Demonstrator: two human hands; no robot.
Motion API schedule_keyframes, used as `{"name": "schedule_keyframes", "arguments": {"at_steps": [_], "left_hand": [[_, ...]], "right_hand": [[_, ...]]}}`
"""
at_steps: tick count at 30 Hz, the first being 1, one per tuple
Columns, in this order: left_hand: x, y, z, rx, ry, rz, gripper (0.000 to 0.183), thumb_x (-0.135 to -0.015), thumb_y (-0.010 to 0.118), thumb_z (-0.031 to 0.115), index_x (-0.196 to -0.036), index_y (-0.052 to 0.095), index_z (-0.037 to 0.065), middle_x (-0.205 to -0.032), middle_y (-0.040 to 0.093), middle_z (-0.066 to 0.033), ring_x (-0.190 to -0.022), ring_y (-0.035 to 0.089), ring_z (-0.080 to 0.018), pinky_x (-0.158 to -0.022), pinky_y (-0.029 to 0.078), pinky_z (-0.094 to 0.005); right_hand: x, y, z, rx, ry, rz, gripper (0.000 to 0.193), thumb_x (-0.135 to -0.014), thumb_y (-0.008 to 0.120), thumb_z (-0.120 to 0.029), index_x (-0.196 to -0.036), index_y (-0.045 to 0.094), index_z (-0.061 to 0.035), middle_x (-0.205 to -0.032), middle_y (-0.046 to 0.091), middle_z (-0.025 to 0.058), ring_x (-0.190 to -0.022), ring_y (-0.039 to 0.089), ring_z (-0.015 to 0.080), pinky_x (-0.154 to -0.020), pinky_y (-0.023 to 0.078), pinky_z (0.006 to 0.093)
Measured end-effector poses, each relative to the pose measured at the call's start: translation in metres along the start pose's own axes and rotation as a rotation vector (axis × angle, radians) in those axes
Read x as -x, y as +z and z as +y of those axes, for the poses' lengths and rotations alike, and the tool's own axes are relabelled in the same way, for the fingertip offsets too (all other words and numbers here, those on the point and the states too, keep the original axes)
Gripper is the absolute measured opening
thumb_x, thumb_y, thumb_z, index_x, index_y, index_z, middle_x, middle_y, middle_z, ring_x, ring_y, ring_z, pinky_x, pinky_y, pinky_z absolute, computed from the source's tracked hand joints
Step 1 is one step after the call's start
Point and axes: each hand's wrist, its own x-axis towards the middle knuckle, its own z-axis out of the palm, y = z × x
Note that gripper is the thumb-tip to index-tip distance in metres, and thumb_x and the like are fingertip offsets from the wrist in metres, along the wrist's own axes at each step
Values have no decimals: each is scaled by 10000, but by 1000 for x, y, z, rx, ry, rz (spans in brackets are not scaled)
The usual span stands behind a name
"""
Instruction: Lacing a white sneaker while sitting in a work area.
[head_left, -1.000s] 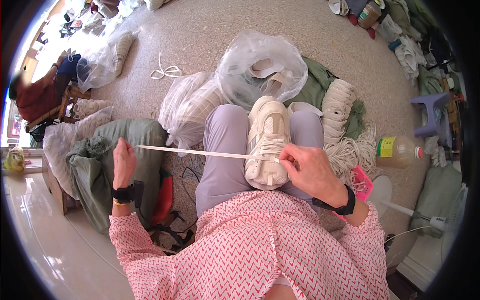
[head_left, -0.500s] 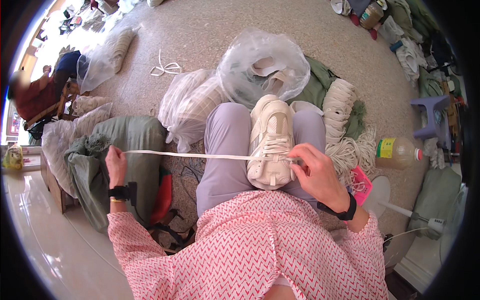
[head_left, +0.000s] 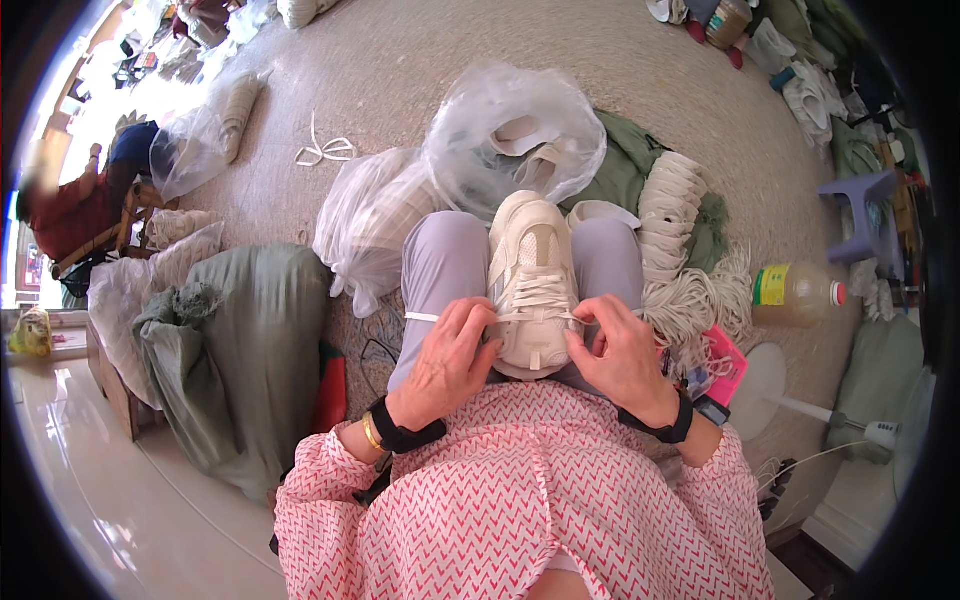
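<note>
A beige sneaker (head_left: 532,270) rests between my knees, its toe pointing away from me and its tongue end near my lap. White lace is threaded across its upper. My left hand (head_left: 450,350) pinches the shoelace (head_left: 421,317) at the shoe's left side, and the loose end sticks out past the fingers over my left thigh. At the right side, my right hand (head_left: 622,355) pinches the lace's other part between thumb and forefinger. Both hands sit close to the shoe's top eyelets.
Ahead stands an open clear plastic bag (head_left: 460,130) with shoe parts. Stacked beige uppers (head_left: 668,215) and a heap of laces (head_left: 700,300) lie to the right, near a pink tray (head_left: 727,365) and a liquid-filled bottle (head_left: 795,291). Green sacking (head_left: 265,340) lies left. Another person (head_left: 75,210) sits far left.
My left hand has come from far left, where it held the lace stretched out, back beside the shoe. My right hand stays by the shoe's right side, slightly lower.
</note>
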Motion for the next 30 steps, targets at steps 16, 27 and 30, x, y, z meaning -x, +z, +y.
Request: {"name": "schedule_keyframes", "arguments": {"at_steps": [16, 27, 30], "left_hand": [[-14, -18, -8, -24, -70, -24, 132, -909, 651, -57, -938, 532, -8, -832, 588, -162, -718, 616, -369, -641, 494, -420], [-6, 7, 8, 71, -62, 32, 141, -915, 640, -71, -985, 527, -24, -1064, 608, -180, -789, 608, -348, -694, 502, -403], [-6, 11, 7, 98, -55, 60, 136, -913, 631, -76, -994, 532, -28, -1097, 598, -196, -800, 597, -360, -710, 502, -407]], "right_hand": [[6, -17, 27, 98, -160, 69, 112, -896, 729, -18, -988, 670, -38, -880, 627, 123, -758, 667, 323, -656, 533, 404], [13, -3, 16, -95, -15, -84, 355, -877, 831, -157, -1069, 568, -15, -889, 670, 132, -715, 713, 243, -641, 578, 359], [14, 2, 18, -107, -19, -51, 358, -877, 829, -147, -1066, 555, -17, -885, 683, 139, -718, 731, 253, -638, 580, 364]]}}
